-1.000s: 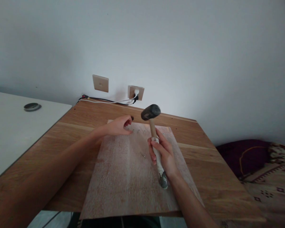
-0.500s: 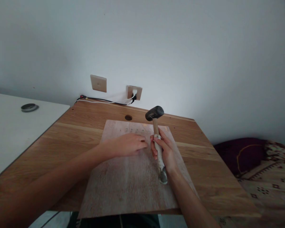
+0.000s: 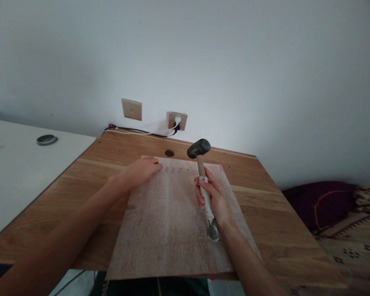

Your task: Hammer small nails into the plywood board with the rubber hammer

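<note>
A thin wooden board (image 3: 169,230) lies on the wooden table (image 3: 274,230). My right hand (image 3: 214,199) is wrapped round the pale handle of a hammer (image 3: 200,164), whose black head is raised over the board's far edge. A row of small nails (image 3: 176,169) stands in the board near that edge, just left of the hammer. My left hand (image 3: 142,170) rests on the board's far left corner with its fingers drawn together. What they pinch, if anything, is hidden.
A round hole (image 3: 169,153) is cut in the table behind the board. A wall socket (image 3: 177,120) with a white plug and cables sits at the table's back edge. A white table (image 3: 21,164) with a round lid (image 3: 47,139) adjoins on the left. Patterned fabric (image 3: 348,234) lies to the right.
My left hand went from the far edge to the board's middle, where a loose nail lay, then back to the far left corner. That nail no longer shows. The hammer has hardly moved.
</note>
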The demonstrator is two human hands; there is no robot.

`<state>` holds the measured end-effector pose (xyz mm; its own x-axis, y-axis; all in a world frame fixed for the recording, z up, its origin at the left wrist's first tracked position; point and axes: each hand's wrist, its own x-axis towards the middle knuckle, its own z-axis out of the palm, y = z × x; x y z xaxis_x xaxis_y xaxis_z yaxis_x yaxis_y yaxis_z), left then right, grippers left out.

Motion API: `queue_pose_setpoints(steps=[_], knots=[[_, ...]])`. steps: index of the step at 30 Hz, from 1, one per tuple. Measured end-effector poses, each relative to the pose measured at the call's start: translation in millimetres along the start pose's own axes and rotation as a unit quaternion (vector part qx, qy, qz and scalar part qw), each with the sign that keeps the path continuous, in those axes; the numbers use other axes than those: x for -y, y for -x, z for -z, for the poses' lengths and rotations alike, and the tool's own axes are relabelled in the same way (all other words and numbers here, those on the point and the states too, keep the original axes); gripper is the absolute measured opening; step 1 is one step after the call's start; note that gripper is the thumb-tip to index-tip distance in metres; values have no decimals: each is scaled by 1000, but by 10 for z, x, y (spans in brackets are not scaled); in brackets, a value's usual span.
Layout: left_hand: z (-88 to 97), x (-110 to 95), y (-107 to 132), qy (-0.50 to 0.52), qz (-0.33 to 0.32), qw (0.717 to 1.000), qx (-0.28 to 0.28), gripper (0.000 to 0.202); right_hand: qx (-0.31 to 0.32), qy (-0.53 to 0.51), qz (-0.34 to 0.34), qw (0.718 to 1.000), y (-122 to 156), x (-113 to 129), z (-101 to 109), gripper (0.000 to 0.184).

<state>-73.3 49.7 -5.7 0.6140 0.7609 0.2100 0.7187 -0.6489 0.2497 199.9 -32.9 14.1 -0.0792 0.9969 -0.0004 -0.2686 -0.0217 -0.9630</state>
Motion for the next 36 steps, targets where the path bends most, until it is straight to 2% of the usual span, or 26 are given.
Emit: queue_pose_setpoints(steps=[2, 4, 7, 10, 15, 18, 28, 33, 36], knots=[[9, -76, 7, -51, -2, 999, 1, 22, -2, 2, -3, 1000, -4, -13, 9, 41], [-7, -103, 3, -49, 9, 999, -12, 23, -1, 6, -3, 1000, -8, -22, 15, 43], [-77, -56, -5, 47, 51, 995, -68, 21, -1, 5, -1, 1000, -7, -21, 13, 43], [-149, 21, 4, 141, 98, 978, -117, 19, -4, 4, 0, 1000, 4, -11, -1, 40], [-193, 74, 28, 219, 137, 956, -141, 16, 9, 6, -1, 1000, 22, -10, -15, 36], [-203, 72, 29, 232, 137, 952, -146, 15, 10, 10, -2, 1000, 23, -14, -21, 38], [-226, 74, 21, 186, 96, 969, -133, 11, 17, 25, -12, 999, 25, -44, -24, 53], [-229, 62, 11, 205, 114, 964, -124, 7, 63, 44, -54, 996, 67, 3, -101, 62], [-226, 46, 16, 229, 128, 957, -126, 19, 93, 64, -82, 990, 94, 25, -230, 62]])
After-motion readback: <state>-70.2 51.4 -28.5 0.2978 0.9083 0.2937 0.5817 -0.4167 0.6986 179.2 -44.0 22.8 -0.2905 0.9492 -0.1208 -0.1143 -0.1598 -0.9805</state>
